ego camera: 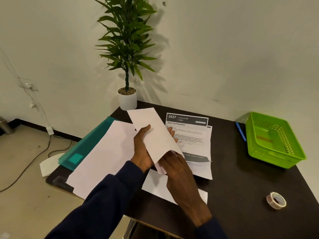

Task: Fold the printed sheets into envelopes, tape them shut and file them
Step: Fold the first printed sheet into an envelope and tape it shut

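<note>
Head view: you hold the folded sheet (pixel 153 131) above the tabletop (pixel 233 187), over the printed sheets (pixel 191 135). Your left hand (pixel 143 149) grips it, thumb in front, fingers (pixel 171 130) curled behind. Your right hand (pixel 181 173) meets its lower end, fingertips hidden, grip unclear. Folding appears in hand; next, likely press the creases, then reach for the tape roll (pixel 276 200), well apart on your right.
</note>
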